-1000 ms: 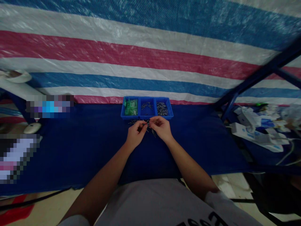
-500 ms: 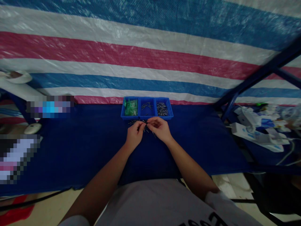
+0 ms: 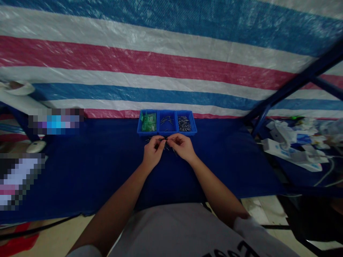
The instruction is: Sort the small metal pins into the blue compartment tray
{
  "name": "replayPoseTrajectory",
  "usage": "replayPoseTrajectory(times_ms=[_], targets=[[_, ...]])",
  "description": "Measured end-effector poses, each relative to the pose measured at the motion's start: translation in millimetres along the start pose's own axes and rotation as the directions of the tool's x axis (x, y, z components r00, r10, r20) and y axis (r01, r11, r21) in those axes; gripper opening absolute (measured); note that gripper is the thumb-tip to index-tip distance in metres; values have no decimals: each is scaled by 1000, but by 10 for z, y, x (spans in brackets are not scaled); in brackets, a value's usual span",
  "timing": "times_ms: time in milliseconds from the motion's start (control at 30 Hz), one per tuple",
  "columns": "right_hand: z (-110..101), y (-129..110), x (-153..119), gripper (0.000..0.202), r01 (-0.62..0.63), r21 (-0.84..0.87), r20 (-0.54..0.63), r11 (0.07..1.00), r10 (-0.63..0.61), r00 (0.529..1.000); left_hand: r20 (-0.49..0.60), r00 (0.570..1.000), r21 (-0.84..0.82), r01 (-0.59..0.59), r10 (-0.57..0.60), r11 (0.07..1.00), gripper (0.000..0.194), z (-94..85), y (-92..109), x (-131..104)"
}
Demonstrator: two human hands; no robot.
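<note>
- Blue covers the tabletop [image 3: 107, 164] across the middle of the frame, with a striped plastic sheet [image 3: 171, 64] behind it.
- Near the centre I can see loose thin dark pieces [image 3: 174, 152] on that surface, beneath and around the fingertips.
- Left hand [image 3: 152, 153]: thumb and fingers drawn together in a pinch, tips very near the other hand's. From where I'm standing, I can't tell whether a piece is caught between them.
- Right hand [image 3: 183, 147]: thumb and forefinger brought close, the other fingers curled. Whether it grasps anything is too small and dark to make out.
- Just beyond the hands stand three joined compartments. The left compartment [image 3: 147, 134] has green packets [image 3: 148, 123]; the middle compartment [image 3: 167, 133] has a few thin pieces [image 3: 167, 120], spread apart; the right compartment [image 3: 187, 134] has a dense heap of small metallic pieces [image 3: 184, 125].
- To my eye, this is close two-handed fingertip work over the loose pieces, at a stage of handling them singly or in very small numbers.
- I'd judge the next move calls for a light, precise pinch and steady wrists, without brushing the neighbouring pieces.
</note>
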State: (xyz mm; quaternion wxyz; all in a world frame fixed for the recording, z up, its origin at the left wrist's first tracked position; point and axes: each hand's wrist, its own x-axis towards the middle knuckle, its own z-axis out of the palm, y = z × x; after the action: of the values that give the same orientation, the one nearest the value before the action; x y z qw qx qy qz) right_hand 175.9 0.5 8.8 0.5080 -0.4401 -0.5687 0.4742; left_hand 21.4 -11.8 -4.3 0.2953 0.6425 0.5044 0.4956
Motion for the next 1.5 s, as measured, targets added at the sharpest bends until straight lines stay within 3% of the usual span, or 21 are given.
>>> replayPoseTrajectory(times_ms=[333, 567, 833, 1100, 1500], targets=[[-11, -18, 1, 22, -15, 71, 49, 997, 12, 999, 28, 999, -23, -17, 17, 1000, 19, 7, -17, -2], [1, 0, -18, 20, 36, -82, 38, 996, -33, 999, 31, 999, 47, 6, -7, 999, 26, -12, -6, -1], [-24, -60, -15, 17, 98, -297, 43, 950, -89, 995, 29, 1000, 11, 8, -8, 1000, 20, 3, -32, -2], [-44, -133, -28, 23, 191, -449, 122, 873, -152, 981, 27, 1000, -60, -13, 15, 998, 20, 12, -64, -10], [-17, -18, -18, 18, 174, -314, 45, 933, -169, 985, 23, 1000, 30, -5, 4, 1000, 25, -12, -5, 8]])
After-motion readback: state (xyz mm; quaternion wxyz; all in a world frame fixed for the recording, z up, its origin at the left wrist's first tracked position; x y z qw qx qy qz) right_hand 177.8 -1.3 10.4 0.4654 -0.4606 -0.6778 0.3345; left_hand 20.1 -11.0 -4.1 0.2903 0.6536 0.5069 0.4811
